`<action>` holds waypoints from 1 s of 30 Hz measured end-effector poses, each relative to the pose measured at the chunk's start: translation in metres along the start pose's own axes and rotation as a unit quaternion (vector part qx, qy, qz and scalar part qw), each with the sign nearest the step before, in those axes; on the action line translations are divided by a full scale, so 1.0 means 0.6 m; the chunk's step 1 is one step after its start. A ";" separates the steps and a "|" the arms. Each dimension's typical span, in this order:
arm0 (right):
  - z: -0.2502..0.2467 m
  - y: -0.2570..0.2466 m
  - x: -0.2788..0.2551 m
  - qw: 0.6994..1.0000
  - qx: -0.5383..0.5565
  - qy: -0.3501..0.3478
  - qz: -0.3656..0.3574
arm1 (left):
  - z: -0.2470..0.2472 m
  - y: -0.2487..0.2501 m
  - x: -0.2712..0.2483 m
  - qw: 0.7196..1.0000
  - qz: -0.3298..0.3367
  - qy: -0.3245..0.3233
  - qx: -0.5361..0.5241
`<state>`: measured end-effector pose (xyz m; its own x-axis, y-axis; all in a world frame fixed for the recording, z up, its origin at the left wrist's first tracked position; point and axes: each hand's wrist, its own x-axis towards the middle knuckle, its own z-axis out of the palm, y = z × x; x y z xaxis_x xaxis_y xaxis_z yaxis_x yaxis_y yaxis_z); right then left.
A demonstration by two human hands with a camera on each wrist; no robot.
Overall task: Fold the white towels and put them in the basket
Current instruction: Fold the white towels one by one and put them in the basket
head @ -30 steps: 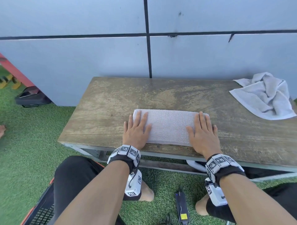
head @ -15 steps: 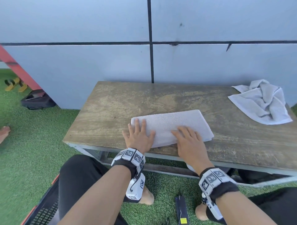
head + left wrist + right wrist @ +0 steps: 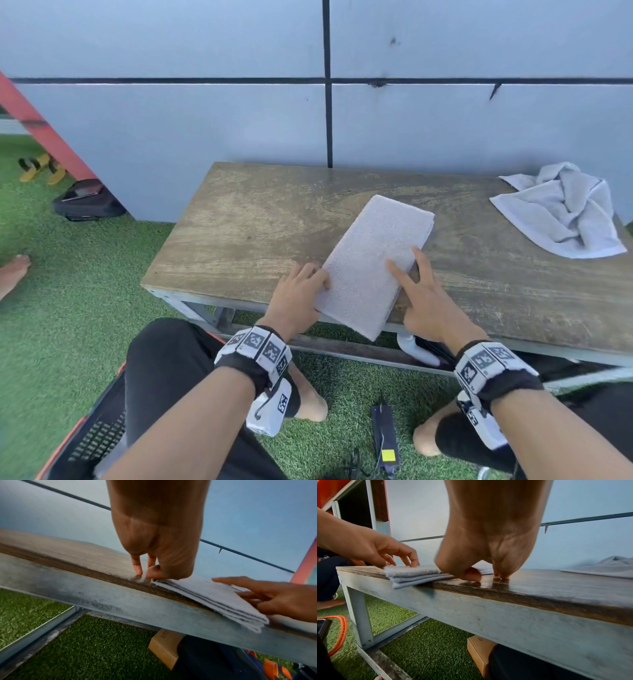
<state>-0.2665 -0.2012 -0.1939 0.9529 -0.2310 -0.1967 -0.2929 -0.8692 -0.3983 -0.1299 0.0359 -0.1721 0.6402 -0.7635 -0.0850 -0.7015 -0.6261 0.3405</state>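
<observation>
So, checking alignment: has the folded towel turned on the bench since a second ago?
Yes. The folded towel has swung from parallel with the bench's front edge to diagonal, one corner overhanging it.

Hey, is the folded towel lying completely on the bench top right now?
No. In the head view, the near corner of the folded towel sticks out past the front edge of the bench.

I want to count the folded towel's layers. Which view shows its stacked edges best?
The left wrist view: the folded towel shows its layered edges side-on over the table rim. The right wrist view shows one corner's layers; the head view shows only its top face.
</observation>
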 end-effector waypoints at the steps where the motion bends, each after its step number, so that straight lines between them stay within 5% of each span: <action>1: 0.001 0.002 -0.003 1.000 0.006 -0.009 -0.003 | -0.001 -0.001 -0.001 1.000 0.006 -0.010 0.011; 10: 0.020 -0.013 -0.006 0.989 -0.134 -0.069 -0.014 | -0.015 0.010 0.004 0.998 0.016 -0.059 0.034; 20: 0.044 -0.012 -0.032 0.997 0.035 0.065 -0.013 | -0.031 0.002 0.009 0.992 0.050 -0.107 -0.030; 26: 0.013 -0.001 -0.024 0.979 0.200 0.003 0.040 | -0.029 0.011 0.017 0.987 0.096 0.011 -0.125; 30: -0.007 -0.016 -0.046 0.968 0.203 0.139 -0.046 | -0.034 0.033 0.005 0.956 0.048 0.049 -0.287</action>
<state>-0.2895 -0.1881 -0.1808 0.9445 -0.3181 0.0823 -0.1590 -0.6616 -0.7328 -0.1354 0.0248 -0.1463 0.6282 -0.7764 0.0507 -0.4889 -0.3433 0.8019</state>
